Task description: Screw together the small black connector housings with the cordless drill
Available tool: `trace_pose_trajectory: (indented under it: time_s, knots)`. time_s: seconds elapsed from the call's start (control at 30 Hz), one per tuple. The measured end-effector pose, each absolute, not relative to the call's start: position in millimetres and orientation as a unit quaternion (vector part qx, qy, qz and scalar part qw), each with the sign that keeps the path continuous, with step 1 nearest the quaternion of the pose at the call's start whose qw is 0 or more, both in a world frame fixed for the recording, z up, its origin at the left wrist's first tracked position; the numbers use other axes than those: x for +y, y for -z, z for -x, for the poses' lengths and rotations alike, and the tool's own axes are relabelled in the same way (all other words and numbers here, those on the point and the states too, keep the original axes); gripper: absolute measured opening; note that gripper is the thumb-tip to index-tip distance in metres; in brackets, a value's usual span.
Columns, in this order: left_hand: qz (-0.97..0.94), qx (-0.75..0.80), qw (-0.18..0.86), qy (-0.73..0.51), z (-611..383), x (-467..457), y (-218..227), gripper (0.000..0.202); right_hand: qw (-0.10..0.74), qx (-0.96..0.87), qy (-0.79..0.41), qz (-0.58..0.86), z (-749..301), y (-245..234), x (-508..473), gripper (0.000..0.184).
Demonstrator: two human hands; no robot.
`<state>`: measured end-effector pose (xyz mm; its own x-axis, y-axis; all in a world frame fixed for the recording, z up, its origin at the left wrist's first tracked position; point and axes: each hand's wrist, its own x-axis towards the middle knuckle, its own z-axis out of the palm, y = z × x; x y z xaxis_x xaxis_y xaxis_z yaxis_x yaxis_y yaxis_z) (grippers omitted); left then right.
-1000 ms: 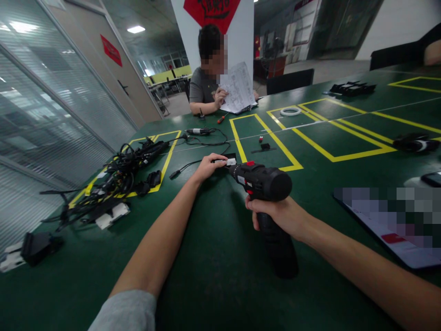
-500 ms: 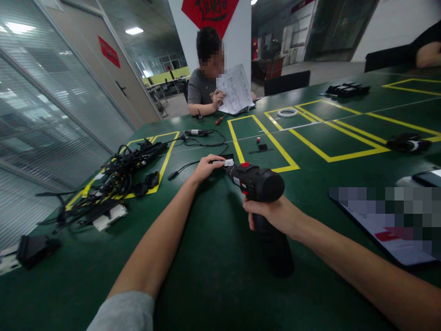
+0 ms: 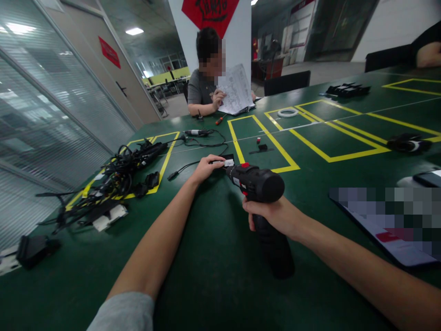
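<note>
A black cordless drill [image 3: 257, 183] with red buttons is gripped by its handle in my right hand [image 3: 272, 214]. Its chuck points forward and left, toward a small black device with a white label [image 3: 228, 162] on the table. My left hand [image 3: 206, 168] is closed on the near left side of that device, fingers pressed on it. The drill's tip meets the device's near edge, but the exact contact is too small to make out. Beside my left hand a black cable [image 3: 182, 171] ends in a plug.
Tangled black cables [image 3: 120, 172] lie on the left of the green table [image 3: 206, 276]. Yellow tape [image 3: 275, 140] marks rectangles. Across the table a person [image 3: 203, 87] holds printed papers [image 3: 237, 89]. An orange screwdriver [image 3: 219, 120], a white ring [image 3: 287, 112] and a tablet [image 3: 379, 230] lie about.
The drill and both hands stay almost in place; the drill's handle has shifted very slightly. The papers held by the person opposite have tilted a little.
</note>
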<state>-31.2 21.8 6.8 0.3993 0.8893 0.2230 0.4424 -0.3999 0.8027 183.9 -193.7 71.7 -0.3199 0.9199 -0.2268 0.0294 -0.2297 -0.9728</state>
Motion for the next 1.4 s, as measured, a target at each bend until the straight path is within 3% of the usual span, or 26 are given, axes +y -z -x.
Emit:
trace_pose_trajectory:
  time_s: [1.4]
  knots:
    - [-0.766, 0.441, 0.332, -0.331, 31.6, 22.6, -5.8, 0.033, 0.371, -0.495, -0.637, 0.459, -182.9, -70.6, -193.8, 0.004]
